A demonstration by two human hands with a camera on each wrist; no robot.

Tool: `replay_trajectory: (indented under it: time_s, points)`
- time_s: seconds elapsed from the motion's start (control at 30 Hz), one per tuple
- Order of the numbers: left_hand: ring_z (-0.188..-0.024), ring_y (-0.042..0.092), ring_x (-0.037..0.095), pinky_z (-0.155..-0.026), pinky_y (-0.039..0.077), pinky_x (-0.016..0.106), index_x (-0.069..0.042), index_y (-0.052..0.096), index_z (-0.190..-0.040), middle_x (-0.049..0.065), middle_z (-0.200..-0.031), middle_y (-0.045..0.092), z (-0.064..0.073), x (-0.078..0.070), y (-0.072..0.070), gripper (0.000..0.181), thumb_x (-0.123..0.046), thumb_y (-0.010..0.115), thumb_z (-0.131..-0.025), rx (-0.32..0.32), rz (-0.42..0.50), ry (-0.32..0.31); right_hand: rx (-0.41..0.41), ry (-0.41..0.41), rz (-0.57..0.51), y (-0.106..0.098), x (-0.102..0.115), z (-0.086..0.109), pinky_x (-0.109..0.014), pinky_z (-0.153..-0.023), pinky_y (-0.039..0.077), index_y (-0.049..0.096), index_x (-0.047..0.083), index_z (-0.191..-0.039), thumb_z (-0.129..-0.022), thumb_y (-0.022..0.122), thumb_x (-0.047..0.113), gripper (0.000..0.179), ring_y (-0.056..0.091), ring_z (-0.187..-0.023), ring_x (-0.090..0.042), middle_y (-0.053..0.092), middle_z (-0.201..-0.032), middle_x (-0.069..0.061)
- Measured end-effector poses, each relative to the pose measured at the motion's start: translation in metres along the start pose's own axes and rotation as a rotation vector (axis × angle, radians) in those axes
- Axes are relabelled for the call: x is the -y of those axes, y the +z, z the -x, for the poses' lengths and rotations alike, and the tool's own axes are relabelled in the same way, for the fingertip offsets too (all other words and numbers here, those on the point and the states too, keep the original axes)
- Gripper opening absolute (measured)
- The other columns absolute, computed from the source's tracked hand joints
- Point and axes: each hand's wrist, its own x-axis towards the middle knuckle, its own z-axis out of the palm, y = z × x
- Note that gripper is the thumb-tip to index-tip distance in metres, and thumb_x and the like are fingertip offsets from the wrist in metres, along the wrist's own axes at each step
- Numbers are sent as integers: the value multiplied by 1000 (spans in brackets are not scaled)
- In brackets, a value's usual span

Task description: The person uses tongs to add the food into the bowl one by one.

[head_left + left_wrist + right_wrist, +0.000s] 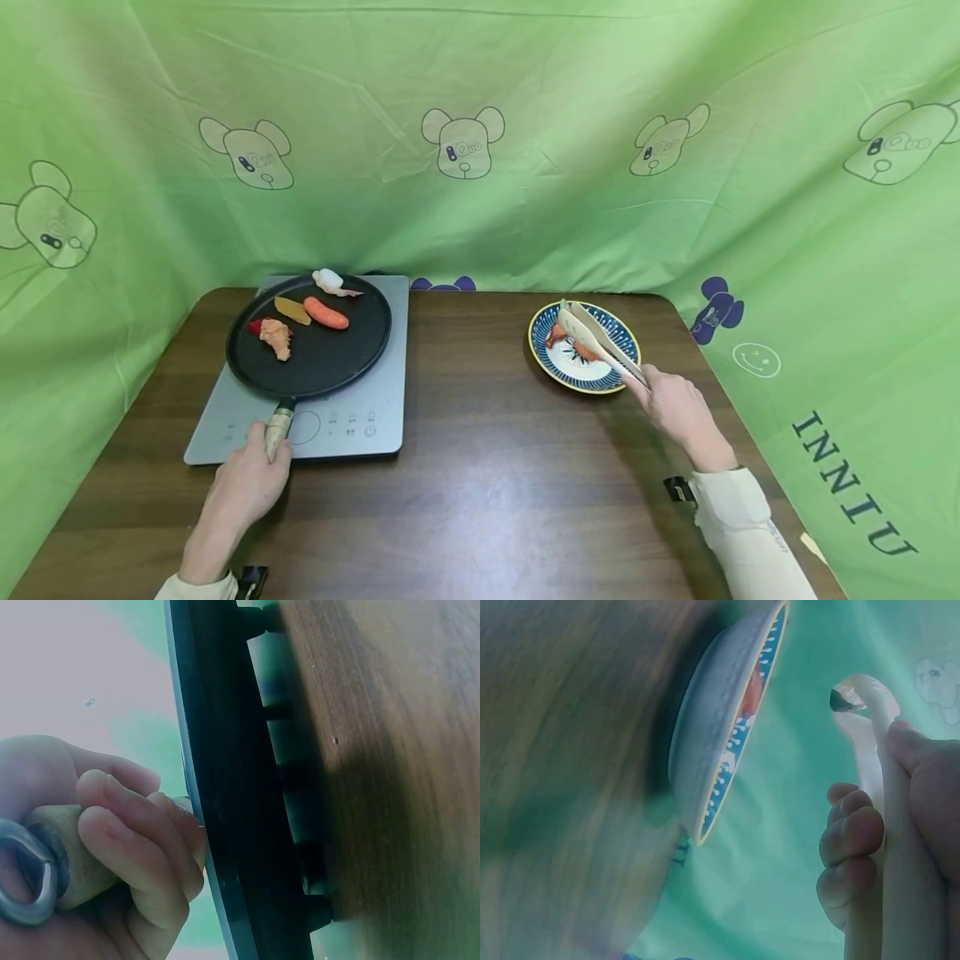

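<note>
My left hand grips the wooden handle of a flat black pan; in the left wrist view the fingers curl round it near a metal hanging ring. On the pan lie a sausage, a yellow oval piece, a brown fried-looking piece with red beside it, and a white-and-pink piece. My right hand holds cream tongs over a blue-patterned plate. Reddish-orange food on the plate is partly hidden by the tongs.
The pan stands on a silver induction cooker at the left of the brown wooden table. A green printed cloth hangs behind and along both sides. The plate is near the table's back right corner.
</note>
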Motion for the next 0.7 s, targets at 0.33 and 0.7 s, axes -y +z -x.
replay_trajectory:
  time_s: [0.33, 0.7]
  points:
    - [-51, 45, 24, -44, 35, 35, 9, 23, -128, 13, -68, 44, 0, 0, 1, 51, -30, 35, -98, -3, -5, -5, -1, -51, 6, -5, 19, -8, -48, -45, 37, 46, 11, -75, -95, 56, 34, 32, 46, -47, -28, 40, -55, -3]
    - [-51, 45, 24, -45, 35, 36, 9, 23, -126, 14, -68, 44, 0, -1, 0, 50, -29, 35, -97, -1, -14, 2, -12, -98, -13, -11, 44, -19, -47, -46, 38, 53, 10, -83, -95, 56, 34, 27, 47, -49, -26, 43, -56, -3]
